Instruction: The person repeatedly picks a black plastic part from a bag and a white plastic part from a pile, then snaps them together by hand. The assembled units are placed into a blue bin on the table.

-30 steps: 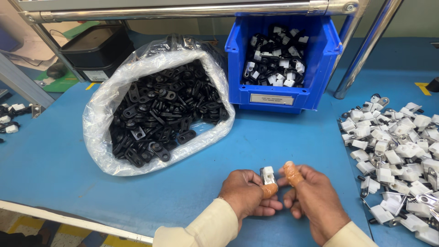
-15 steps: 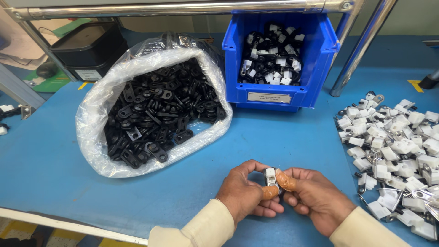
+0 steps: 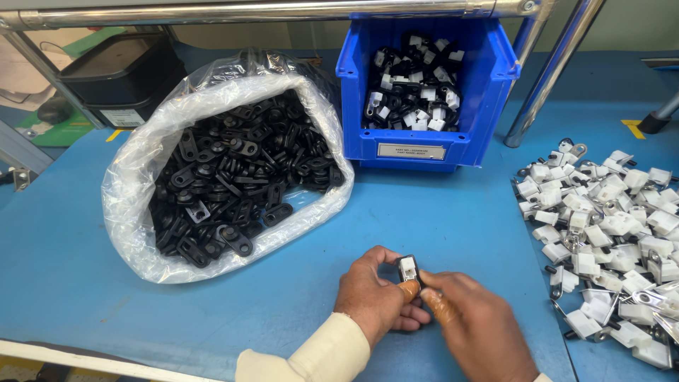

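Many black parts [image 3: 233, 187] in clear bag [image 3: 131, 177], mixed pieces [image 3: 414, 95] in blue bin [image 3: 424, 150].

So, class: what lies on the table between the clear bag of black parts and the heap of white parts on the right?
In the head view, only bare blue table separates the bag from the white heap; the blue bin stands further back.

Two bare hands in shot, no gloves on either. The left hand [image 3: 373, 297] comes out of a long cream sleeve [image 3: 315, 355] with a soft, snug cuff at the wrist. The right hand [image 3: 475, 327] wears orange finger cots [image 3: 440, 311] rolled over a couple of fingertips, and only a sliver of cream cuff shows at the bottom edge.
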